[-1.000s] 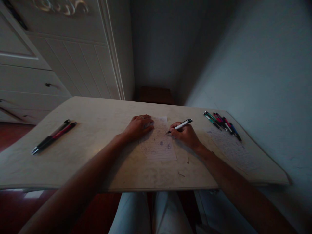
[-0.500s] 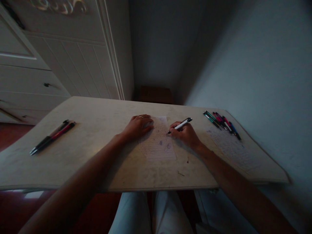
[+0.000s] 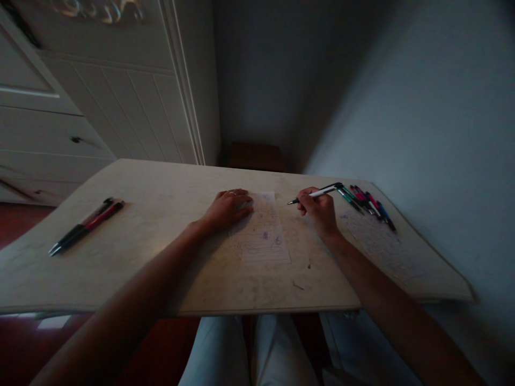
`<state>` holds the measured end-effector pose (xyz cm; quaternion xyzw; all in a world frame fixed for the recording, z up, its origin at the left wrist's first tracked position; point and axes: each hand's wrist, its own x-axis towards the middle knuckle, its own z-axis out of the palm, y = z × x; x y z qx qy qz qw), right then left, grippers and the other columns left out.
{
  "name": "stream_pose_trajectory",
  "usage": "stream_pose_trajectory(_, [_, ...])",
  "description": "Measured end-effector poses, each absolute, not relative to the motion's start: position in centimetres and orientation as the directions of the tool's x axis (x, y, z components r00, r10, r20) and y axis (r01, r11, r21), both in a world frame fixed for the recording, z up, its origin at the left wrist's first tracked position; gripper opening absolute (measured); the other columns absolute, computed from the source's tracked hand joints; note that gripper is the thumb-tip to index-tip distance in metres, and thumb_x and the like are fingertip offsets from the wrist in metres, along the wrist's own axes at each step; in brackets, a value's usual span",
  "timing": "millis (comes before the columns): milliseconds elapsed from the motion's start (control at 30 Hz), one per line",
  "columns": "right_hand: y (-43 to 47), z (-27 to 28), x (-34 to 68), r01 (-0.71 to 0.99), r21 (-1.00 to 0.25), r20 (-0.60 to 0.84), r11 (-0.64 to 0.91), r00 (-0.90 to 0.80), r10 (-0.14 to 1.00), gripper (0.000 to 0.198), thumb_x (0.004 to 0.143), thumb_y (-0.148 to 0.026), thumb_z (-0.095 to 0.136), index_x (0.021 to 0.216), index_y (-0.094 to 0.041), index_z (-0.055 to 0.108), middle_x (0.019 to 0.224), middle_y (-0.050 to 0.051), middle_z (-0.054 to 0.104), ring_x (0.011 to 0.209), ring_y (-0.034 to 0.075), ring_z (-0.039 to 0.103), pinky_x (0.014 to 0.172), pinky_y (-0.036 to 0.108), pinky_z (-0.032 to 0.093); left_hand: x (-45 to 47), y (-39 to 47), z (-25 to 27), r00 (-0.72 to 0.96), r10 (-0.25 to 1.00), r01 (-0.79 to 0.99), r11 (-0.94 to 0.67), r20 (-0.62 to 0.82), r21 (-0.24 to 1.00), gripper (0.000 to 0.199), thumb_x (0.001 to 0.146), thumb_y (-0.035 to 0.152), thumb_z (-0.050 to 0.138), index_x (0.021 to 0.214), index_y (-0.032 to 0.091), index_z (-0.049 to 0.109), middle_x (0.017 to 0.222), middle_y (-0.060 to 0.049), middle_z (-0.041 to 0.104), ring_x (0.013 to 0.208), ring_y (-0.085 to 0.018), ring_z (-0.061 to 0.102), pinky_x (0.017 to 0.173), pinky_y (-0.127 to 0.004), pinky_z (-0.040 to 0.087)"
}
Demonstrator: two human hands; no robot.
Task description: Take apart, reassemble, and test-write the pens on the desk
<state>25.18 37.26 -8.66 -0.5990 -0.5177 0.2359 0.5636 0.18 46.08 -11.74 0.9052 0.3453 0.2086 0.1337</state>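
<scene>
My left hand (image 3: 229,210) lies flat on the left part of a lined sheet of paper (image 3: 267,249), its fingers stretched out and a ring on one of them. Handwriting and a few small round scribbles cover the sheet. Off the sheet's right edge, my right hand (image 3: 319,210) grips a white and black pen (image 3: 322,192). The pen's tip points left, over the table to the right of the paper. Its rear end reaches up to a group of pens (image 3: 368,202) on the right.
A second written sheet (image 3: 382,246) lies on the table (image 3: 173,182) at the right, below the pens. Two larger pens (image 3: 86,228) rest at the left. A white cabinet (image 3: 132,107) stands behind on the left, and a wall (image 3: 434,118) borders the right side.
My right hand has moved right and slightly away from me with the pen, off the written sheet. My left hand has stayed in place on the paper.
</scene>
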Motion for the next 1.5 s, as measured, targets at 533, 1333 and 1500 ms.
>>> stream_pose_trajectory(533, [36.9,-9.4,24.6,0.540,-0.805,0.357,0.246,0.111,0.927,0.041,0.080,-0.051,0.063,0.057,-0.018,0.053,0.049,-0.002,0.050,0.047,0.010,0.044,0.046,0.024,0.035,0.2,45.8,-11.6,0.667,0.684,0.574,-0.725,0.296,0.382,0.039,0.092,0.042,0.052,0.120,0.020,0.068,0.135,-0.013,0.060,0.127,-0.029,0.054,0.110,-0.048,0.038])
stream_pose_trajectory(1333, [36.9,-10.6,24.5,0.596,-0.724,0.372,0.347,-0.086,0.924,0.032,0.085,-0.044,0.065,0.070,-0.016,0.071,0.065,0.003,0.067,0.055,0.012,0.054,0.051,0.026,0.038,0.3,46.0,-11.8,0.657,0.700,0.597,-0.709,0.278,0.374,0.039,0.092,0.044,0.050,0.120,0.024,0.068,0.136,-0.011,0.060,0.129,-0.027,0.053,0.111,-0.046,0.037])
stream_pose_trajectory(1500, [36.8,-10.4,24.4,0.601,-0.723,0.363,0.341,-0.090,0.928,0.034,0.085,-0.045,0.065,0.070,-0.015,0.070,0.064,0.003,0.066,0.054,0.012,0.055,0.051,0.026,0.040,0.3,45.9,-11.6,0.658,0.696,0.586,-0.713,0.286,0.385,0.040,0.091,0.044,0.051,0.120,0.022,0.068,0.136,-0.012,0.060,0.128,-0.028,0.054,0.111,-0.046,0.037])
